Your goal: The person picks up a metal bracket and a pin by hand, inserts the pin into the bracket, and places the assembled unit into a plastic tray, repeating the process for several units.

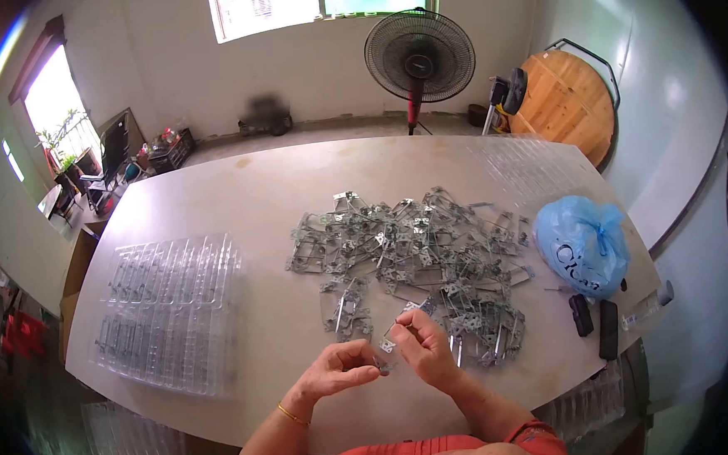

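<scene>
Together, both hands pinch one small metal part.
Left hand and right hand grip it over the desk; beyond them lies the heap of metal parts, plastic trays leftward.

The only print in view stood on the crumpled light-blue plastic bag that lay at the right end of the pale surface. Dark lettering ran across its side, with a large rounded letter like a "C" at the start, but the word was too folded and small to be read.
</scene>
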`<action>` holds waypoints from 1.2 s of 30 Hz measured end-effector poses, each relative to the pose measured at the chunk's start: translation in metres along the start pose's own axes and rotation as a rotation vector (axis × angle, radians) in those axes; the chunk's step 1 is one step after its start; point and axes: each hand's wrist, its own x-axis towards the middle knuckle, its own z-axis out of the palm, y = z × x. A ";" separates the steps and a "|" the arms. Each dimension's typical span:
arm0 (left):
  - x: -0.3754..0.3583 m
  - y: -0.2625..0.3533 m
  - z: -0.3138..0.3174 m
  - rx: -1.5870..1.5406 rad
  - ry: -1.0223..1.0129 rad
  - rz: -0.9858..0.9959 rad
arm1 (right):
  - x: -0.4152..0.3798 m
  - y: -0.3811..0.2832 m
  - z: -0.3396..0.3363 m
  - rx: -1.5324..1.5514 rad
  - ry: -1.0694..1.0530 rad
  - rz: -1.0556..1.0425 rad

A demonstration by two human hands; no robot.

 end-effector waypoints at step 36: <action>0.004 -0.001 -0.003 -0.100 0.224 0.209 | -0.007 -0.007 0.014 -0.307 -0.057 -0.327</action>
